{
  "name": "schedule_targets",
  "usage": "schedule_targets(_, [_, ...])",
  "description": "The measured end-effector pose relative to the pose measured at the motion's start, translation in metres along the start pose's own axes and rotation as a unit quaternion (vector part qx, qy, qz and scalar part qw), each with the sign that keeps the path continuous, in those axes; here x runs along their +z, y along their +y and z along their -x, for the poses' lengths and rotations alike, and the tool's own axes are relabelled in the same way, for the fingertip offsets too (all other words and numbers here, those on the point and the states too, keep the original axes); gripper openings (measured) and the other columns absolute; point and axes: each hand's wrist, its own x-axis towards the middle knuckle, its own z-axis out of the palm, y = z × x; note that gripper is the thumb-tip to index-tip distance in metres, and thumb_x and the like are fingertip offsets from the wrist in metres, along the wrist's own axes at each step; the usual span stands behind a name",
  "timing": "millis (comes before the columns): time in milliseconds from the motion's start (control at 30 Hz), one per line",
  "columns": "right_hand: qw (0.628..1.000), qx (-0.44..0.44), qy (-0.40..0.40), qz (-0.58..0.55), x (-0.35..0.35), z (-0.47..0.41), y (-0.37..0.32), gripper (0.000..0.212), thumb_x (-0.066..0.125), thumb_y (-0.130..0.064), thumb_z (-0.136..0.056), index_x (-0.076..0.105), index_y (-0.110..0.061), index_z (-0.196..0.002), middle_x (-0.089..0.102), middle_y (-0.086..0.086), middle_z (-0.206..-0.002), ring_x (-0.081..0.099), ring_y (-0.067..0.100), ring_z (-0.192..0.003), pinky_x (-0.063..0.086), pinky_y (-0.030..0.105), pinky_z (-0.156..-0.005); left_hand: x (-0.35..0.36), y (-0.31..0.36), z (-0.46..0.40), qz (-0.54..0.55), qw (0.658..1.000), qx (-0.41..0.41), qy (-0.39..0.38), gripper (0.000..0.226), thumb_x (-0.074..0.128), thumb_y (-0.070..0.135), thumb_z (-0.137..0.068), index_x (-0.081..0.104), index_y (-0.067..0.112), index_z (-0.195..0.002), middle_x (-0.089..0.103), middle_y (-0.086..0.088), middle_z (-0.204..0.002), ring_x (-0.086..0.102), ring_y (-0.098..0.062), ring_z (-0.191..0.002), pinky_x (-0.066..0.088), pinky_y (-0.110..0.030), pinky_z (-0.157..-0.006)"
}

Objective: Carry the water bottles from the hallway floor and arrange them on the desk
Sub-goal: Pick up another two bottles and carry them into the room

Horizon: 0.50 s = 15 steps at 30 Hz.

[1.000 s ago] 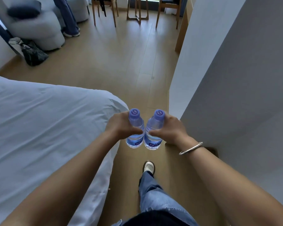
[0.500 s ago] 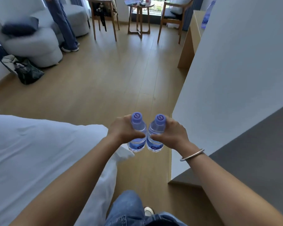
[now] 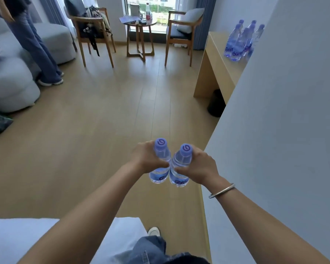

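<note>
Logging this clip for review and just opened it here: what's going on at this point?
A person is mid-carry through a room, each hand gripping one capped water bottle upright: left hand on the left bottle, right hand on the right bottle, the two held close together. Ahead on the right, the wooden desk already holds a cluster of bottles. Another person stands by the sofa.

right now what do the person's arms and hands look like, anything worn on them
Both forearms are bare, with no sleeves in view. The left hand wears nothing: no ring, watch or glove shows. The right hand is also ungloved, and a thin, plain silver bangle circles its wrist.
</note>
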Motion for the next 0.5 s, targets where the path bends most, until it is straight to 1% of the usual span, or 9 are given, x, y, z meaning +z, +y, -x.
schedule_targets(67, [1.0, 0.001, 0.01, -0.001, -0.005, -0.033, -0.008, 0.044, 0.072, -0.047, -0.065, 0.056, -0.03, -0.103, 0.06, -0.008, -0.09, 0.053, 0.014, -0.075, 0.035, 0.02, -0.057, -0.013, -0.003, -0.036, -0.005, 1.0, 0.012, -0.008, 0.028, 0.075, 0.038, -0.062, 0.057, 0.031, -0.082, 0.058, 0.013, -0.072, 0.054, -0.01, -0.07, 0.032, -0.015, -0.05])
schedule_targets(167, [1.0, 0.017, 0.023, 0.004, -0.012, -0.076, -0.017, 0.046, 0.073, -0.046, -0.065, 0.056, -0.029, -0.105, 0.062, -0.006, -0.094, 0.054, 0.014, -0.077, 0.036, 0.023, -0.062, -0.029, -0.003, -0.082, -0.026, 0.999, 0.029, -0.007, 0.03, 0.075, 0.039, -0.062, 0.062, 0.025, -0.086, 0.062, 0.008, -0.074, 0.056, -0.013, -0.07, 0.034, -0.018, -0.05])
schedule_targets(233, [0.999, 0.021, 0.03, 0.006, -0.015, -0.104, -0.019, 0.048, 0.073, -0.047, -0.064, 0.056, -0.03, -0.105, 0.062, -0.006, -0.095, 0.055, 0.015, -0.078, 0.038, 0.023, -0.063, -0.036, -0.006, -0.112, -0.023, 0.999, 0.038, -0.002, 0.034, 0.075, 0.041, -0.06, 0.064, 0.026, -0.089, 0.065, 0.006, -0.077, 0.057, -0.014, -0.071, 0.035, -0.018, -0.051])
schedule_targets(333, [0.999, 0.026, 0.04, 0.006, -0.018, -0.145, -0.017, 0.05, 0.073, -0.049, -0.063, 0.054, -0.03, -0.106, 0.062, -0.005, -0.095, 0.058, 0.017, -0.08, 0.042, 0.025, -0.065, -0.043, -0.009, -0.156, -0.011, 0.999, 0.044, 0.002, 0.037, 0.075, 0.044, -0.058, 0.063, 0.028, -0.089, 0.064, 0.008, -0.076, 0.058, -0.014, -0.071, 0.036, -0.02, -0.052])
schedule_targets(500, [0.998, 0.027, 0.05, 0.02, -0.02, -0.217, -0.003, 0.055, 0.073, -0.053, -0.062, 0.053, -0.029, -0.108, 0.059, -0.006, -0.092, 0.058, 0.019, -0.082, 0.044, 0.026, -0.066, -0.044, -0.005, -0.236, -0.037, 0.997, 0.062, -0.007, 0.038, 0.074, 0.046, -0.056, 0.062, 0.031, -0.089, 0.06, 0.011, -0.072, 0.056, -0.015, -0.07, 0.037, -0.023, -0.057])
